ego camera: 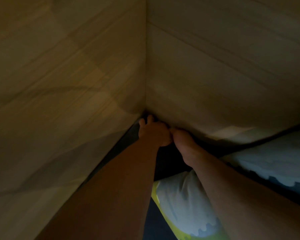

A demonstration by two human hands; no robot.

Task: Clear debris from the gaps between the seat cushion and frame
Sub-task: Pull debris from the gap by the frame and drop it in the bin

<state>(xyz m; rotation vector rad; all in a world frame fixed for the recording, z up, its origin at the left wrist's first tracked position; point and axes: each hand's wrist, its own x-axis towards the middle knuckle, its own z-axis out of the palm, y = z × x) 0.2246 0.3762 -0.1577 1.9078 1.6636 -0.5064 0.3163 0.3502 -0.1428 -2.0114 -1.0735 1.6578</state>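
Observation:
The view is dim and blurred. Two beige upholstered surfaces, one on the left (62, 94) and one on the right (215, 80), meet in a corner above a dark gap (164, 153). My left hand (152, 132) reaches into that corner with its fingertips pushed into the gap. Touching it on the right, my right hand (182, 142) has its fingers tucked under the lower edge of the right beige surface, out of sight. I see no debris.
A white, blue and yellow-green patterned cushion (184, 201) lies under my right forearm. Another pale blue-white padded piece (274, 161) lies at the right. A dark surface (156, 220) shows between my arms.

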